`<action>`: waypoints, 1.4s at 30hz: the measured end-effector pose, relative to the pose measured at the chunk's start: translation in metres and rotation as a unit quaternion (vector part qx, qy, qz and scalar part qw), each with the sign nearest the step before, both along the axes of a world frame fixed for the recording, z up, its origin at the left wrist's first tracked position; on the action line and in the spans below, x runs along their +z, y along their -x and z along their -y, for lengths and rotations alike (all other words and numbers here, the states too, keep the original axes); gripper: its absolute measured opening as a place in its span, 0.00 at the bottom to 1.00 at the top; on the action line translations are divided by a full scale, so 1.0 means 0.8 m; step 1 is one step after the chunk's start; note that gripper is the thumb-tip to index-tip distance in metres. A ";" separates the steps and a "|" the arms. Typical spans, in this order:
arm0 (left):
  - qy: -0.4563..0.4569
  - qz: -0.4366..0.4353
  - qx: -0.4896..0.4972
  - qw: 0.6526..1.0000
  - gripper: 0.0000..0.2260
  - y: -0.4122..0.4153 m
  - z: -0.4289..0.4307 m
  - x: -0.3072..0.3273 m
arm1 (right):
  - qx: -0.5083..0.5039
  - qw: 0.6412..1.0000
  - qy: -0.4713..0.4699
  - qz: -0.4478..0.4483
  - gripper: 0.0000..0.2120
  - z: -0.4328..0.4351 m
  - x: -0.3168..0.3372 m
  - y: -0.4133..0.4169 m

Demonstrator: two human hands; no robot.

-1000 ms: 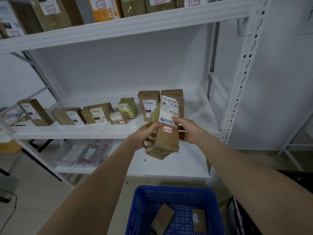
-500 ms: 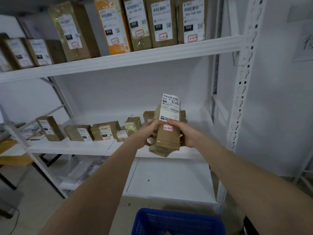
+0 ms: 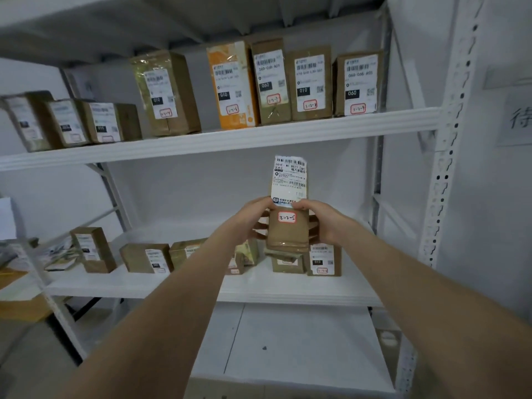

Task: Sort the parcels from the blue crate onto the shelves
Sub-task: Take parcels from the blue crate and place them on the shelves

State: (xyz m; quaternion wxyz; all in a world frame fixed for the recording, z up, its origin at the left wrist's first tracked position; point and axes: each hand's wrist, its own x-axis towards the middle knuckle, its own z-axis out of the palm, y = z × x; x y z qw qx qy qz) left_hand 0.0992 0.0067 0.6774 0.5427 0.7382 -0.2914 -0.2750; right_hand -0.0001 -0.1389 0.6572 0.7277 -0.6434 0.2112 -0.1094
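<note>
We now hold the parcel (image 3: pixel 288 228) higher, upright below the upper shelf (image 3: pixel 288 131), our left hand (image 3: pixel 253 217) and right hand (image 3: pixel 322 220) both curled round its sides, the crate gone from view, so shelving looks close.

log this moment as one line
held: parcel tagged 3-2-5, upright | left hand: grips parcel | right hand: grips parcel | where: in front of middle shelf

Brown cardboard parcel (image 3: pixel 288 231) glossy with tape, white paper label (image 3: pixel 289 180), matt white-painted metal shelves (image 3: pixel 218 141)
</note>
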 end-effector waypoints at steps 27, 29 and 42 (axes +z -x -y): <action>0.087 0.131 -0.013 0.987 0.27 -0.185 -0.240 0.179 | -0.042 0.988 0.095 0.117 0.23 -0.236 0.178 -0.158; 0.113 0.149 0.001 0.982 0.28 -0.182 -0.246 0.205 | -0.041 0.984 0.099 0.141 0.21 -0.242 0.206 -0.160; 0.225 0.198 -0.005 0.954 0.24 -0.252 -0.201 0.299 | -0.106 0.951 0.164 0.238 0.20 -0.223 0.311 -0.239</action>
